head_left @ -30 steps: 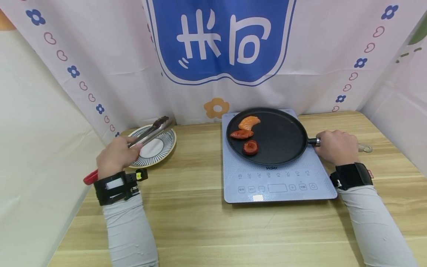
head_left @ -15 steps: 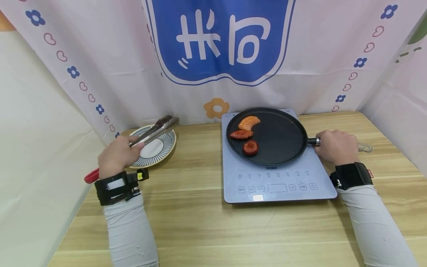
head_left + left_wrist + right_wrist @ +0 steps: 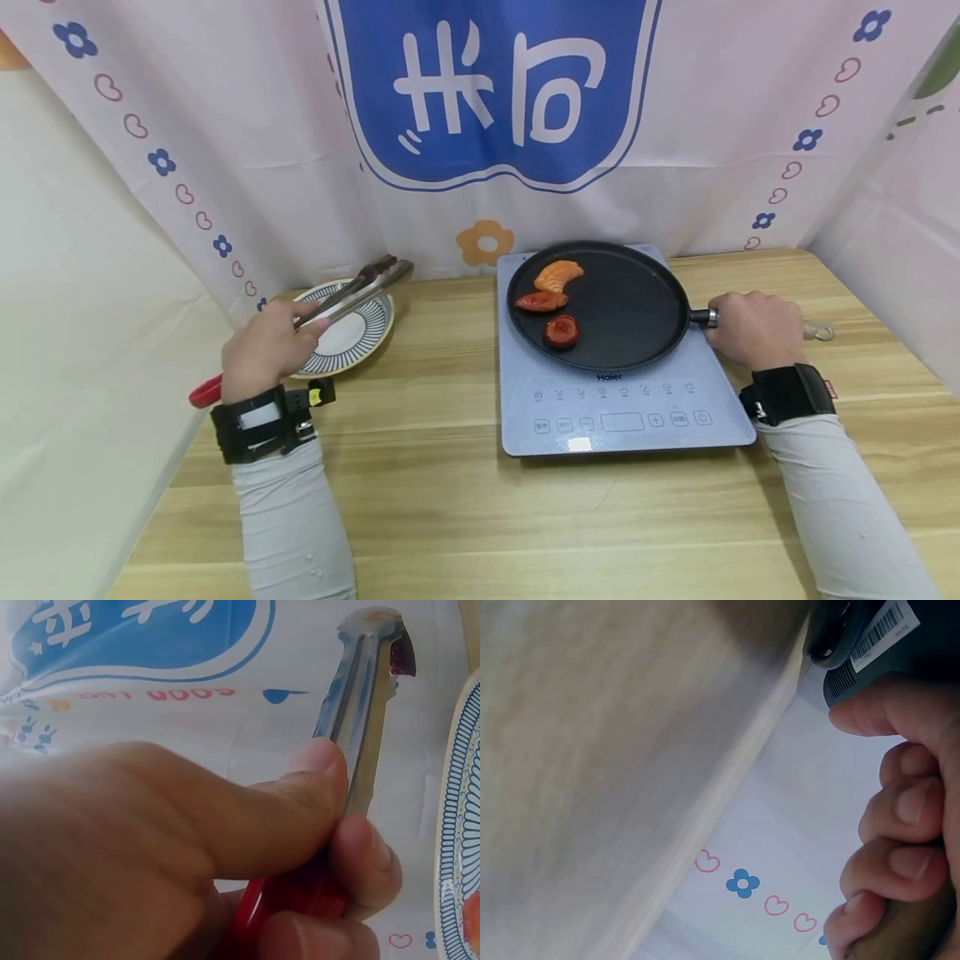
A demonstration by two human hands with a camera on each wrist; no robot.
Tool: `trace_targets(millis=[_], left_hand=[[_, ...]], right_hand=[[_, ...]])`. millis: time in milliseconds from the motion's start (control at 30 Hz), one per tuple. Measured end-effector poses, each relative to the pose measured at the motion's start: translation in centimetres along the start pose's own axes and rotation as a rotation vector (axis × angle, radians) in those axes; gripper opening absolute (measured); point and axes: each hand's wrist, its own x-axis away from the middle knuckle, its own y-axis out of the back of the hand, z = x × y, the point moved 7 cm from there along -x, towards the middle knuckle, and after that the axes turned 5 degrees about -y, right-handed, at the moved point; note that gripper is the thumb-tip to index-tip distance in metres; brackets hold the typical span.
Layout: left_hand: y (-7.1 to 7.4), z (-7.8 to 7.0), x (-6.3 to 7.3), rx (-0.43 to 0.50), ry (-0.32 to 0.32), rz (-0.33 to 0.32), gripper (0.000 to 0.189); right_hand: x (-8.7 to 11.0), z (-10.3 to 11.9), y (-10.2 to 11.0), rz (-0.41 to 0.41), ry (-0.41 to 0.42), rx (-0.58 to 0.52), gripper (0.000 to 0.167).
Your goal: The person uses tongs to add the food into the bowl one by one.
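Left hand (image 3: 266,350) gripping tongs (image 3: 375,289) above the plate (image 3: 370,332)

The tongs are slanting through the middle left of the frame, their tips pointing toward the upper right, past the plate's far rim. The left hand is clamping round them. They are probably handling as light, stiff and springy; the bare metal may be slippery, so the red grip (image 3: 204,393), well back from the tips, is likely offering the surest hold. In the left wrist view a dark red patch (image 3: 405,656) is showing beside the tips; whether it is food or the other arm, I cannot tell.

The plate is lying below the tongs, its lower left partly hidden by the hand. At the lower right of the left wrist view, a reddish piece (image 3: 472,924) is showing on it, too cropped to identify.

Right of centre, the pan (image 3: 630,304) is resting on the cooker (image 3: 626,396) and carrying three foods along its left side: an orange slice (image 3: 557,275), a red strip (image 3: 542,302) seemingly touching it, and a round slice (image 3: 561,332) just below. All are looking soft and easily crushed. At the right, the right hand (image 3: 756,329) is curling round the handle (image 3: 703,317), the sensible hold for what is probably a heavy, rigid pan.
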Motion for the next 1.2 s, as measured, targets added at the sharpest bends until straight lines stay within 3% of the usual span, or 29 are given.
trace_targets(millis=[233,900,1200], left_hand=[[-0.2,-0.8,-0.1,0.022,-0.062,0.014,0.055],[-0.5,-3.9,-0.4,-0.065,-0.218,-0.001,0.044],[-0.9,-5.3,-0.4,-0.050,-0.287,0.001,0.035]], right_hand=[[0.0,0.1,-0.1,-0.002,0.000,0.004,0.010],[-0.1,0.3,0.2,0.005,-0.001,0.006,0.012],[0.1,0.2,0.1,-0.014,-0.002,0.003,0.013]])
